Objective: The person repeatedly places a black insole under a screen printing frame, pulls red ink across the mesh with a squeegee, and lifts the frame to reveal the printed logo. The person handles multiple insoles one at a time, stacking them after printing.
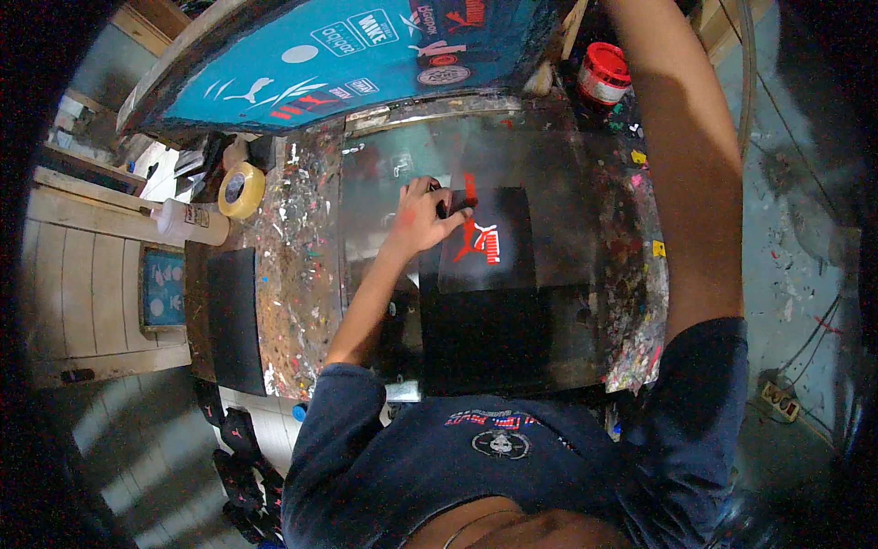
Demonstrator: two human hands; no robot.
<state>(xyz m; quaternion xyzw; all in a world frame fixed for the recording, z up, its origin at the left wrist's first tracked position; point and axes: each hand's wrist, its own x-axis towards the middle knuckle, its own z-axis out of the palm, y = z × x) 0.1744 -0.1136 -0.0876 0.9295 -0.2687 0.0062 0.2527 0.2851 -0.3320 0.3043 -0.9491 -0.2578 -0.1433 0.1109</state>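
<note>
Your left hand (421, 218) is over the middle of the paint-spattered brown worktop (302, 247), at the far left corner of a thin black rectangular sheet with a red and white print (494, 274). The sheet lies on a smooth dark plate (576, 174), its length running toward the near edge. Your left forearm (370, 306) slants forward and to the right from its short dark blue sleeve at the near edge. The back of that hand faces up, with the fingers bent forward and the thumb reaching right. Something dark shows between thumb and fingers, but you cannot tell here whether the grip is pinching the sheet's corner or only resting on it.

Your right arm (697, 174) stretches up along the right edge, past the far right corner, where a red round tub (604, 73) stands. The right hand is out of view, so its grip cannot be told.

Along the far edge, a blue printing screen in a worn wooden frame (229, 90) stands tilted up; toward the far left corner sits a yellowish tape roll (242, 190).
</note>
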